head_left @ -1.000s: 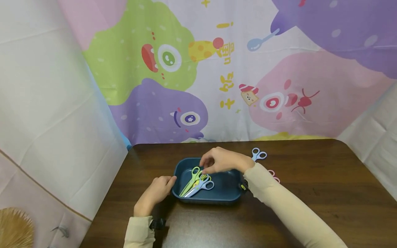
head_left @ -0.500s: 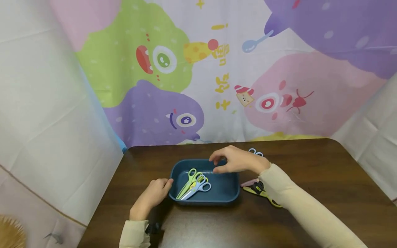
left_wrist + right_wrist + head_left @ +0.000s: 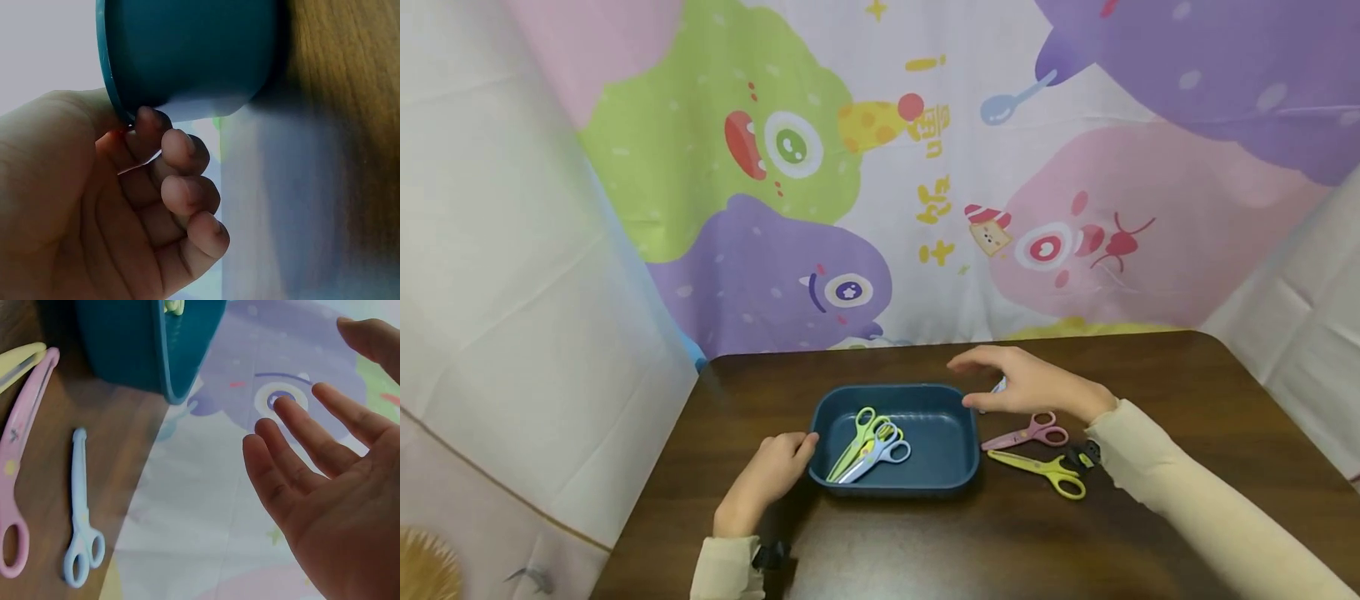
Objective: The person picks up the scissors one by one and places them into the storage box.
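Note:
My left hand [image 3: 770, 477] pinches the left rim of a dark teal plastic bin [image 3: 936, 483]; in the left wrist view the thumb is at the rim and the fingers curl below against the outer wall. Inside the bin lie green scissors [image 3: 853, 451], light blue scissors [image 3: 874, 457] and partly hidden yellow ones. My right hand [image 3: 1037, 385] hovers empty past the bin's back right corner, fingers spread, above another pair of light blue scissors [image 3: 80, 512], mostly hidden by the hand in the head view. Pink scissors [image 3: 1028, 433] and yellow scissors [image 3: 1041, 468] lie beside the bin's right wall.
The brown wooden table [image 3: 880, 550] has rounded back corners. Behind it hangs a cloth [image 3: 917, 308] printed with cartoon monsters, and pale cloth walls stand on both sides. Each wrist wears a small black camera.
My right hand has moved from over the scissors in the bin rightward past its rim, opening its fingers. The pink and yellow scissors have come into view. The left hand stays on the rim.

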Demonstrator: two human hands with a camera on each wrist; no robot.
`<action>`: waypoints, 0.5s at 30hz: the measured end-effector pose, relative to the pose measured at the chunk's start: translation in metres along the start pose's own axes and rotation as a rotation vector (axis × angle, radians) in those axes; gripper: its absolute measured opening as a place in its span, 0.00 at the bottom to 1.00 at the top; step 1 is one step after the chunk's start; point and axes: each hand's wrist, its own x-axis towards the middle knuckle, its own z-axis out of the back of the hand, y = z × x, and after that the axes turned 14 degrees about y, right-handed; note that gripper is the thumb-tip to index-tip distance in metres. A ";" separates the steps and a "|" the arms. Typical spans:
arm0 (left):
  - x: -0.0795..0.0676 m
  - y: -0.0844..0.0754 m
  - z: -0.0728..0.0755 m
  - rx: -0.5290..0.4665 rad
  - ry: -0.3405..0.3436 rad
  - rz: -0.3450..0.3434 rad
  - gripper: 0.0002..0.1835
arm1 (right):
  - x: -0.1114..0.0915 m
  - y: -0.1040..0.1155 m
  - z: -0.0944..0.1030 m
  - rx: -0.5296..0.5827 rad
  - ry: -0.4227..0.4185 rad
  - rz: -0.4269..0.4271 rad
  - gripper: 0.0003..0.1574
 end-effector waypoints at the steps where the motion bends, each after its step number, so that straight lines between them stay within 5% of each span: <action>1: 0.000 0.000 -0.001 0.001 -0.003 0.000 0.21 | -0.004 -0.002 0.001 0.004 -0.012 0.004 0.36; 15: -0.003 -0.001 0.000 -0.054 -0.008 0.016 0.25 | -0.050 -0.028 0.005 -0.115 -0.127 -0.003 0.39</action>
